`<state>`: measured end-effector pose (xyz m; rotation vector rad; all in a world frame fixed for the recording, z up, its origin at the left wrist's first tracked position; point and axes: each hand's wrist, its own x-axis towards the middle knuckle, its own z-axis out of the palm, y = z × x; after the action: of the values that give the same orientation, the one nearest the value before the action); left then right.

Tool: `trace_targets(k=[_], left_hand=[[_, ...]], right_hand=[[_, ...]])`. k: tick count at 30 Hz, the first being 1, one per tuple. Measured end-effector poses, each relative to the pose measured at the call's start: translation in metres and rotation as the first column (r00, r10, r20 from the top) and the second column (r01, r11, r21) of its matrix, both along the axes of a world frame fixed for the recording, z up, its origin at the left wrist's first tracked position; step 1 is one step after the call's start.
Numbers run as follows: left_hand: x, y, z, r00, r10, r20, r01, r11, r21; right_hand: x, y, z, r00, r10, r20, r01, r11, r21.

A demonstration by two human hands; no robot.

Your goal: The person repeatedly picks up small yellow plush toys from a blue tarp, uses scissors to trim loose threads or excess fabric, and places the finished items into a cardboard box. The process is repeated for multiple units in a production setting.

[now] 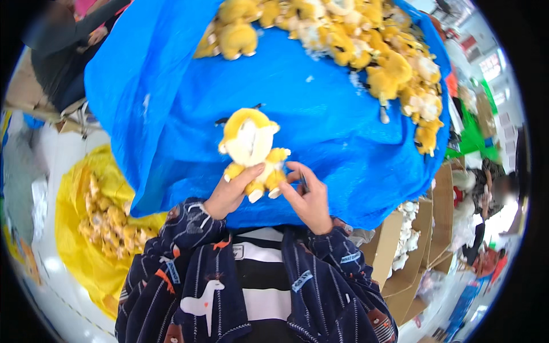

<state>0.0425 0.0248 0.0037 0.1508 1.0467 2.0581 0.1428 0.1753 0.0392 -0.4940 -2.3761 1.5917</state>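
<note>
My left hand [231, 191] is closed round the lower body of a yellow and white plush toy [250, 140]. The toy is upright, its pale front towards me, with a gap in the white face where whitish material shows. Thin dark bits [221, 121] stick out beside its head; I cannot make out what they are. Close to the toy's right-hand foot, my right hand [309, 197] is closed on a small dark tool [304, 183], mostly hidden by the fingers. Whether those fingertips touch the toy is unclear.
Blue sheeting [194, 114] covers the work surface, with a heap of similar plush toys [343, 43] at its far and right edges. A yellow sack [74, 228] of toys lies at left. Cardboard boxes [440, 211] stand at right. Another person [71, 51] sits at far left.
</note>
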Motion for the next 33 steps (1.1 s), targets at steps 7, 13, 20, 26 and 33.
trace_targets(k=[7, 13, 20, 26, 33], left_hand=[[0.008, -0.012, -0.009, 0.995, 0.091, 0.030, -0.092, 0.996, 0.018], [0.017, -0.008, -0.015, 0.979, 0.125, -0.164, -0.138, 0.988, -0.068], [0.016, -0.016, -0.017, 0.999, 0.034, 0.010, -0.034, 0.999, -0.014], [0.018, -0.019, -0.013, 0.998, -0.062, 0.012, 0.062, 0.998, 0.000], [0.019, -0.025, -0.007, 0.989, -0.133, -0.060, 0.131, 0.991, -0.034]], right_hand=[[0.005, -0.009, -0.010, 0.897, 0.407, -0.171, -0.202, 0.724, 0.660], [0.010, -0.026, -0.043, 0.981, -0.002, -0.192, 0.015, 0.998, 0.066], [0.006, -0.010, -0.029, 0.998, -0.051, 0.048, 0.068, 0.859, -0.507], [0.001, -0.010, -0.028, 1.000, 0.021, 0.008, -0.018, 0.967, -0.256], [0.005, -0.006, -0.031, 0.998, 0.041, 0.046, 0.006, 0.676, -0.737]])
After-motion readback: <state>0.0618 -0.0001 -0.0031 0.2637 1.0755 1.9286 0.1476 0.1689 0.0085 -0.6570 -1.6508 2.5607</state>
